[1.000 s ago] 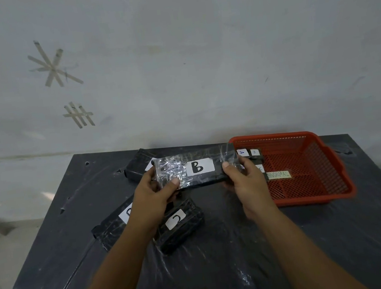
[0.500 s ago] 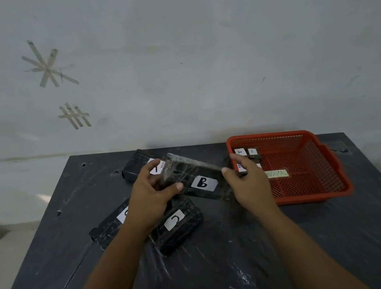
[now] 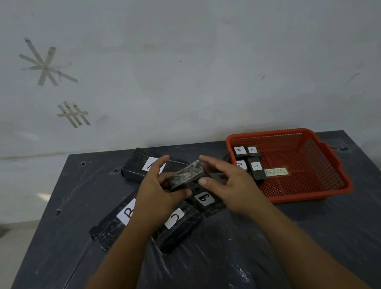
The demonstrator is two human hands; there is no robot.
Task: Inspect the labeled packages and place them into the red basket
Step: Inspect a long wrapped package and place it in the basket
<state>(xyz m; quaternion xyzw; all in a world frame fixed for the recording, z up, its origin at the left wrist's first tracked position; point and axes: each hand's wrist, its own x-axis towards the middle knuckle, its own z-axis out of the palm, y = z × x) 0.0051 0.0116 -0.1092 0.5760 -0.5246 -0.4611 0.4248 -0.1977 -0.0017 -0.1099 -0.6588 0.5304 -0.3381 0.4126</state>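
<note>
Both hands hold a black wrapped package labelled B (image 3: 203, 199) above the table, tilted with its shiny end pointing away from me. My left hand (image 3: 157, 196) grips its left side with the thumb on top. My right hand (image 3: 231, 187) grips the right side, thumb near the far end. The red basket (image 3: 309, 195) stands to the right, its left wall close to my right hand. Several small packages labelled A (image 3: 257, 168) lie in its back left corner beside a paper label (image 3: 276, 172).
On the black plastic-covered table (image 3: 225, 262) lie three more black packages: one labelled C (image 3: 175, 218) under my hands, a second B package (image 3: 112, 225) to the left, and one at the back (image 3: 136, 167) with its label partly hidden. A grey wall stands behind.
The B package has swung from lying crosswise and facing me to pointing away, label end lower. Both hands have shifted their hold along it; the right hand moved nearer the left.
</note>
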